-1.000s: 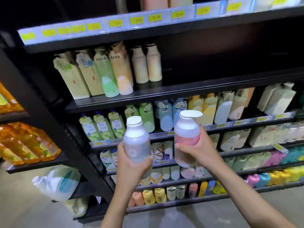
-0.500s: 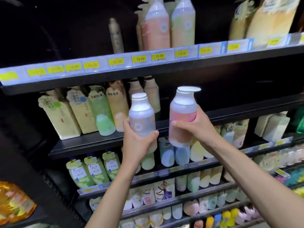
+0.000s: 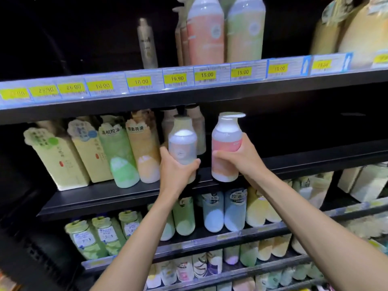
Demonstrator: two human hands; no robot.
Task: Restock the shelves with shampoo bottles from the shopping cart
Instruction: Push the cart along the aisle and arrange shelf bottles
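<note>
My left hand (image 3: 176, 171) grips a grey-white shampoo bottle (image 3: 182, 147) around its lower half, held upright. My right hand (image 3: 241, 159) grips a pink-and-white shampoo bottle (image 3: 225, 143) with a flat white cap, also upright. Both bottles hover just above the front of the black middle shelf (image 3: 315, 160), beside two pale bottles (image 3: 198, 131) standing further back. The pink bottle's base hangs at about the shelf's front lip. The shopping cart is out of view.
Green and beige cartons and pouches (image 3: 117, 152) fill the left of the middle shelf; its right part is dark. The upper shelf (image 3: 189, 95) carries yellow price tags and tall bottles (image 3: 204, 32). Lower shelves hold rows of small bottles (image 3: 213, 213).
Both hands have lifted the bottles from in front of the lower shelves up to the middle shelf and carried them forward toward it. The view has tilted upward.
</note>
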